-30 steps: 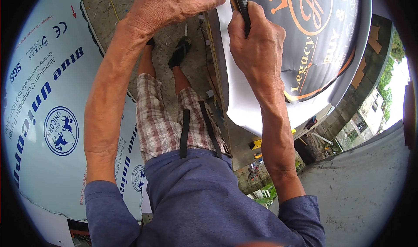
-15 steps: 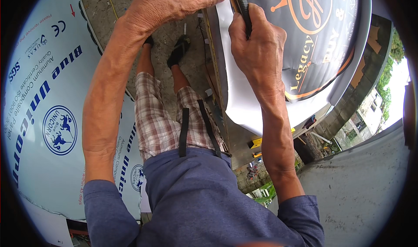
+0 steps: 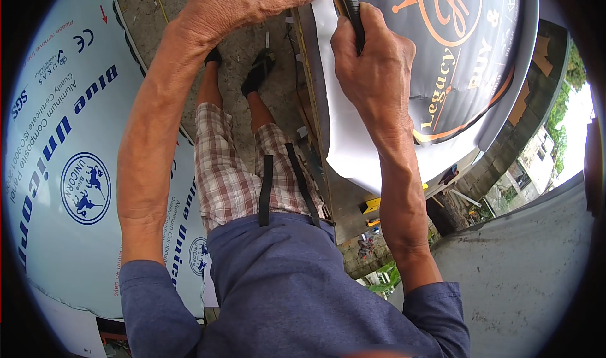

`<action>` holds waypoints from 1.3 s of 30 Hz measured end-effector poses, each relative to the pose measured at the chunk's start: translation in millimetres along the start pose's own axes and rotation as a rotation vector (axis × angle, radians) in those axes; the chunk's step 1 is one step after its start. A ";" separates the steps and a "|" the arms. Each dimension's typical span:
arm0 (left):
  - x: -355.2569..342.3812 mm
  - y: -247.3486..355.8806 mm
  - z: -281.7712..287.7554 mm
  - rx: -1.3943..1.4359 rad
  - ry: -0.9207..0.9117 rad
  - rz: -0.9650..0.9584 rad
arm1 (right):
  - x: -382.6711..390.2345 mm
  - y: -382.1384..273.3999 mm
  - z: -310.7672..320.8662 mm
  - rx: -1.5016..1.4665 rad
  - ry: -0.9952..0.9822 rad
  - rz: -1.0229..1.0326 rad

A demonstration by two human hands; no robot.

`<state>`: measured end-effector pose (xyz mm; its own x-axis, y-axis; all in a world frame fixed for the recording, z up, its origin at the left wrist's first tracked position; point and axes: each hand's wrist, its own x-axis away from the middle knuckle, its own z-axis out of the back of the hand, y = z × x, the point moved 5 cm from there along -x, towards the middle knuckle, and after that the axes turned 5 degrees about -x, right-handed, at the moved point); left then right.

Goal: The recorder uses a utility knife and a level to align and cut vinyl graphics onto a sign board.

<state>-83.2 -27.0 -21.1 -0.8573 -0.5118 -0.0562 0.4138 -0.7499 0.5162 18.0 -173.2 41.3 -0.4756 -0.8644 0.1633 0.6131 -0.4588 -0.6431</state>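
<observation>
My right hand (image 3: 377,74) is closed around the black grip of a yellow-and-black utility knife (image 3: 351,8). The knife lies along the white margin of a printed sheet (image 3: 442,74), dark grey with orange and white lettering, and its tip is out of view past the top edge. At the upper left, my left hand (image 3: 237,5) has its thumb stretched out, the thumb tip on or just over the sheet's white edge. Its other fingers are mostly cut off by the frame. The sheet lies on a worktable (image 3: 353,216), its near end rounded and curling.
A large pale-blue composite panel (image 3: 50,169) with blue print stands to the left. Below the sheet's near end is a yellow tool (image 3: 371,205), partly hidden by my right forearm. A grey surface (image 3: 511,269) fills the lower right. Paper scraps lie on the concrete floor (image 3: 142,14).
Hardly anything differs. Both hands keep nearly the same place, with the knife still in my right hand and the right hand shifted very slightly upward in the picture.
</observation>
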 end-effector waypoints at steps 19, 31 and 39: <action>-0.8 -2.1 2.8 0.049 0.009 -0.011 | 3.1 0.7 1.9 -0.002 -0.023 -0.009; -1.8 -0.6 5.8 0.017 0.034 -0.045 | 7.1 -1.4 3.9 0.009 -0.011 0.001; -0.3 -1.4 4.0 0.028 0.027 -0.023 | 9.7 -0.7 2.4 -0.003 -0.015 -0.007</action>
<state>-84.8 -24.1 -18.4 -0.8578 -0.5059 -0.0914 0.3848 -0.7498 0.5382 14.4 -181.8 45.1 -0.4705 -0.8642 0.1784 0.6079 -0.4640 -0.6443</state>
